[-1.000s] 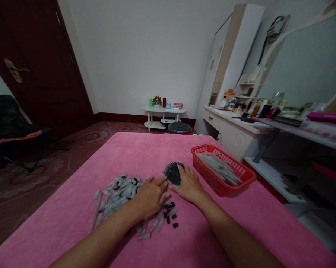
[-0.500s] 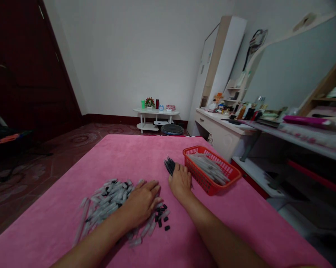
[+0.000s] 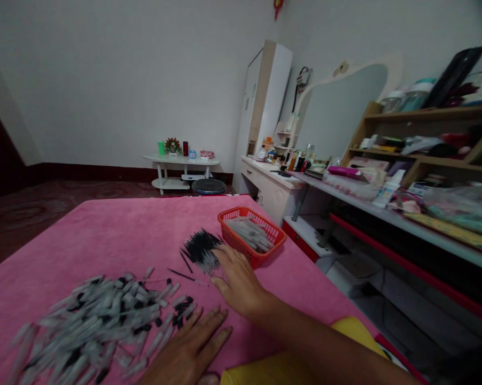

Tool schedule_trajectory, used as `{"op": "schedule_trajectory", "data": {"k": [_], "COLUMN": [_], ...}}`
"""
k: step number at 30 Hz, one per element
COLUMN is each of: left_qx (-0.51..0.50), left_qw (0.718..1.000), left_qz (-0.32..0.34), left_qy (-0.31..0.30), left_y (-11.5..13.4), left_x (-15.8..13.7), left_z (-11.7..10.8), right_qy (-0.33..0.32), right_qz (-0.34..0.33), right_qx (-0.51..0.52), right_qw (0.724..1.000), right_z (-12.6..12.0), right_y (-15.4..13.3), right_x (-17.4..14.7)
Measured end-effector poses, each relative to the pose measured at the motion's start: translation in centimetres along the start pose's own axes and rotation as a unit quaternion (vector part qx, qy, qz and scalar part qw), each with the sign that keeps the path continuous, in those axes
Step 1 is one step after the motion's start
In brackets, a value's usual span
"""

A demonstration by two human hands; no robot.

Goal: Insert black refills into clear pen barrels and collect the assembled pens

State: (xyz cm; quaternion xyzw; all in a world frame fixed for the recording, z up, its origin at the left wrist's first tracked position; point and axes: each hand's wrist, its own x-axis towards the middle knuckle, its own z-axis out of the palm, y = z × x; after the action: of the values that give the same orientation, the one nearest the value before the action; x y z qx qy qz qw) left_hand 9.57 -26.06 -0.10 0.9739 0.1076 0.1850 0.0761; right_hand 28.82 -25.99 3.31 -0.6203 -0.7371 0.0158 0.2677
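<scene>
My right hand [image 3: 238, 278] is at the near right side of a pile of thin black pen refills [image 3: 203, 248], its thumb apart from the fingers and nothing visibly gripped. The fingertips overlap the pile's edge; whether they touch it I cannot tell. A few single refills lie beside the pile. My left hand [image 3: 193, 345] rests with fingers stretched out on the pink cloth [image 3: 124, 224]. To its left spreads a heap of clear pen caps [image 3: 105, 310], and small black plugs [image 3: 181, 309] lie just beyond its fingertips.
A red plastic basket [image 3: 279, 243] with clear pen barrels [image 3: 249, 232] stands beyond my right hand. Something yellow [image 3: 281, 369] lies under my right forearm. A dressing table [image 3: 275, 190] and a cluttered desk [image 3: 353, 187] flank the right side. A low white table [image 3: 169, 160] stands at the back.
The view has turned right. My right hand has let go of the bunch of refills, which now lies spread out. My left hand has come off the cap heap onto the cloth.
</scene>
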Motion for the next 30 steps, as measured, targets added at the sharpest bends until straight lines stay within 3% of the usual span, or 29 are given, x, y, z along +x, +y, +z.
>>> {"op": "schedule_trajectory", "data": {"k": [8, 10, 13, 17, 22, 24, 26, 28, 30], "left_qx": [0.130, 0.139, 0.119, 0.134, 0.138, 0.133, 0.123, 0.099, 0.067], "left_qw": [0.984, 0.985, 0.992, 0.989, 0.989, 0.989, 0.991, 0.994, 0.997], "left_qz": [-0.110, -0.097, -0.020, 0.049, 0.042, 0.041, 0.029, 0.005, -0.022], "left_qy": [0.045, 0.041, 0.024, 0.038, 0.043, 0.049, 0.047, 0.038, 0.033], "left_y": [-3.7, -3.7, -3.2, -2.7, -2.9, -2.8, -2.8, -2.8, -2.8], "left_x": [-1.0, -1.0, -0.7, -0.3, -0.1, 0.0, 0.1, 0.1, 0.0], "left_z": [2.1, 2.4, 3.2, 4.6, 5.0, 4.9, 4.8, 4.8, 4.9], "right_qy": [0.060, 0.066, 0.075, 0.117, 0.195, 0.144, 0.017, -0.126, -0.218], "right_qz": [0.017, 0.011, 0.002, -0.002, 0.026, 0.065, 0.101, 0.088, 0.039], "right_qx": [0.106, 0.115, 0.124, 0.135, 0.072, 0.014, -0.016, -0.023, -0.023], "right_qw": [0.992, 0.991, 0.989, 0.984, 0.978, 0.987, 0.995, 0.988, 0.975], "right_z": [2.1, 2.4, 2.2, 0.0, -5.4, -7.3, -8.7, -9.9, -10.9], "right_y": [2.1, 2.0, 1.8, 2.3, 4.5, 5.1, 4.9, 4.0, 2.7], "right_x": [-3.4, -3.5, -3.4, -2.0, 3.5, 5.8, 7.3, 7.8, 7.8]}}
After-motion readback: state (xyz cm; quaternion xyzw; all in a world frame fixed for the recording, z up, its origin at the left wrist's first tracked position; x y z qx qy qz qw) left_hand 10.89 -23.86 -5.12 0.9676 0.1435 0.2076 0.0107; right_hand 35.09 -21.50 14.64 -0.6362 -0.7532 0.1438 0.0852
